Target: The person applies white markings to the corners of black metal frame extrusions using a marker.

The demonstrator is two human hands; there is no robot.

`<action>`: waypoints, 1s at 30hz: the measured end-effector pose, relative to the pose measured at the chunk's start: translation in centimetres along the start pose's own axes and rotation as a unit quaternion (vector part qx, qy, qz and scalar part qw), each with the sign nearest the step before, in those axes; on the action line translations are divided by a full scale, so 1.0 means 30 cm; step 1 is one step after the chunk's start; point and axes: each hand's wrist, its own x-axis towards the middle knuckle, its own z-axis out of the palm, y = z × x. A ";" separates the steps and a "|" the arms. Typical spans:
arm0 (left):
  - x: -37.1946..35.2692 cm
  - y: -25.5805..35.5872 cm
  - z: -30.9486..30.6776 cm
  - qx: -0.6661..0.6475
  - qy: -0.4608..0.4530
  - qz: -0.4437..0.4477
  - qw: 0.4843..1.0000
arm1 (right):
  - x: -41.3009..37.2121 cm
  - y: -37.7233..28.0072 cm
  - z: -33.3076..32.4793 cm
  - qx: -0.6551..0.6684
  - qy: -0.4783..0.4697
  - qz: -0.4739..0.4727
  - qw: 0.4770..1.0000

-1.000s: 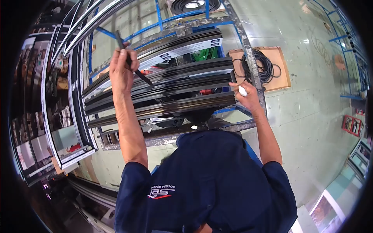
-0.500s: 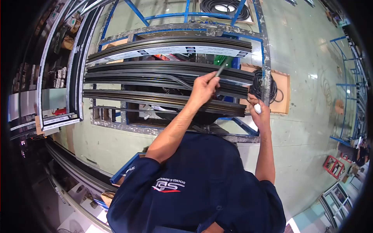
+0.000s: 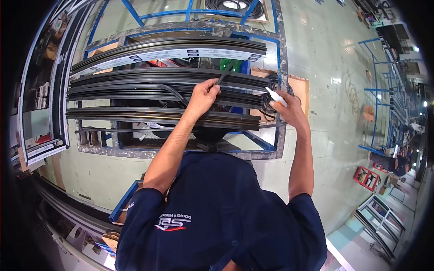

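Observation:
My left hand (image 3: 203,98) is closed, pinching a thin dark strip (image 3: 227,72), probably rubber gasket, between thumb and fingers. The strip's free end points up and to the right, over the dark long profiles (image 3: 169,80) lying across the frame. My right hand (image 3: 294,112) is wrapped round a small white glue bottle (image 3: 276,96) with a pointed nozzle. Its nozzle is tilted up to the left, near the profiles' right ends and apart from the strip. A bit of orange shows beside my right fingers.
A worn blue metal frame (image 3: 281,49) carries the profiles. Black coiled tubing lies in a cardboard tray (image 3: 300,94) beyond its right side, with another coil (image 3: 235,5) at the top. A tall framed panel (image 3: 58,113) stands left. Blue racks (image 3: 374,92) stand far right.
The view has shifted, moving the scene left. My right hand has risen and turned, bringing the bottle's nozzle into sight. My left hand still holds the strip.

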 end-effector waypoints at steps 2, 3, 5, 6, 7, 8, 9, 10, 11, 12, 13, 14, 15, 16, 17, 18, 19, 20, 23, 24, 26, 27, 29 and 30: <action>0.024 -0.003 0.004 -0.002 -0.001 -0.003 1.000 | -0.009 0.025 -0.015 -0.039 -0.022 0.031 0.999; 0.033 -0.005 0.009 -0.019 0.003 -0.004 1.000 | -0.007 0.040 -0.004 -0.010 -0.045 0.053 0.998; 0.043 -0.011 0.009 -0.039 0.015 -0.031 0.999 | -0.023 0.058 0.009 0.002 -0.054 0.074 0.996; 0.044 -0.006 0.011 -0.055 0.019 -0.047 0.997 | -0.026 0.059 0.021 0.017 -0.057 0.092 0.994; 0.039 0.004 0.010 -0.075 0.020 -0.063 0.995 | -0.027 0.057 0.033 0.038 -0.048 0.117 0.991; 0.038 0.004 0.010 -0.079 0.023 -0.064 0.995 | -0.025 0.059 0.040 0.030 -0.042 0.115 0.992; 0.038 0.001 0.008 -0.083 0.027 -0.065 0.994 | -0.021 0.064 0.046 0.023 -0.035 0.113 0.993; 0.038 -0.001 0.005 -0.085 0.030 -0.066 0.994 | -0.016 0.067 0.054 0.017 -0.029 0.110 0.993; 0.040 -0.002 0.003 -0.086 0.029 -0.067 0.994 | -0.011 0.064 0.061 0.019 -0.015 0.092 0.995; 0.040 -0.007 0.004 -0.085 0.028 -0.068 0.994 | -0.005 0.065 0.066 0.014 -0.008 0.093 0.995; 0.043 -0.010 0.006 -0.084 0.027 -0.067 0.994 | 0.001 0.065 0.069 0.008 -0.001 0.094 0.996; 0.045 -0.011 0.008 -0.083 0.026 -0.066 0.994 | 0.008 0.066 0.072 0.003 0.007 0.094 0.996; 0.045 -0.005 0.010 -0.081 0.030 -0.066 0.994 | 0.015 0.068 0.075 0.002 0.010 0.090 0.996; 0.042 0.001 0.012 -0.078 0.035 -0.067 0.994 | 0.022 0.072 0.080 0.000 0.014 0.086 0.996; 0.041 0.005 0.013 -0.075 0.039 -0.067 0.994 | 0.029 0.076 0.085 -0.001 0.018 0.083 0.996; 0.042 0.001 0.012 -0.073 0.037 -0.067 0.994 | 0.034 0.080 0.089 -0.002 0.016 0.075 0.997; 0.044 -0.003 0.011 -0.071 0.036 -0.067 0.995 | 0.039 0.084 0.094 -0.002 0.014 0.067 0.998; 0.046 -0.006 0.010 -0.069 0.034 -0.067 0.995 | 0.044 0.087 0.098 -0.002 0.013 0.059 0.998; 0.043 0.001 0.012 -0.064 0.037 -0.064 0.995 | 0.056 0.095 0.107 0.007 -0.013 0.078 0.997; 0.043 0.001 0.013 -0.067 0.036 -0.065 0.995 | 0.058 0.095 0.108 0.002 -0.013 0.078 0.997; 0.043 0.002 0.011 -0.072 0.034 -0.067 0.995 | 0.062 0.095 0.113 -0.006 -0.012 0.077 0.997; 0.044 -0.001 0.011 -0.067 0.035 -0.067 0.995 | 0.061 0.094 0.119 -0.010 0.000 0.067 0.998; 0.048 -0.006 0.011 -0.057 0.036 -0.067 0.995 | 0.059 0.095 0.129 -0.020 0.025 0.048 0.998; 0.050 -0.009 0.010 -0.062 0.030 -0.071 0.995 | 0.057 0.103 0.130 -0.007 0.027 0.048 0.998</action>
